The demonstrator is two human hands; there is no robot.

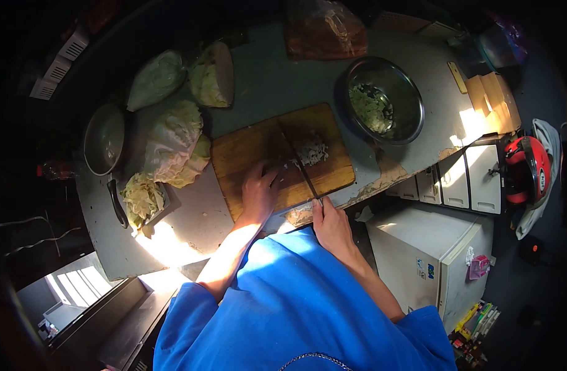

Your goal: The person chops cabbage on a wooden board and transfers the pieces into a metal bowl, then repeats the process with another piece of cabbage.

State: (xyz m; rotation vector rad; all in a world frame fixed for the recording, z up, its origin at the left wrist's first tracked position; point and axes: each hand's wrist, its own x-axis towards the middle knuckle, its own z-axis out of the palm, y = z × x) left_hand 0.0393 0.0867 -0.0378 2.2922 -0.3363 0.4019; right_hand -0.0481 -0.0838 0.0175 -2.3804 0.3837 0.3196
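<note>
My right hand (334, 227) is closed around the handle of a kitchen knife (300, 162). The long blade lies across a wooden cutting board (246, 148), pointing away from me. Finely chopped pale cabbage (313, 152) is heaped on the board to the right of the blade, with a few small bits by its left side. On the left half of the board, my left hand (260, 190) rests with its fingers curled down, close to the blade. Shadow hides what is under those fingertips.
Beyond the board's right end stands a steel bowl (413, 93) with chopped cabbage. To the left are cabbage heads (174, 143), a cut cabbage (212, 77), shredded leaves (144, 199) and a pan (104, 139). A plastic bag (325, 34) lies at the back.
</note>
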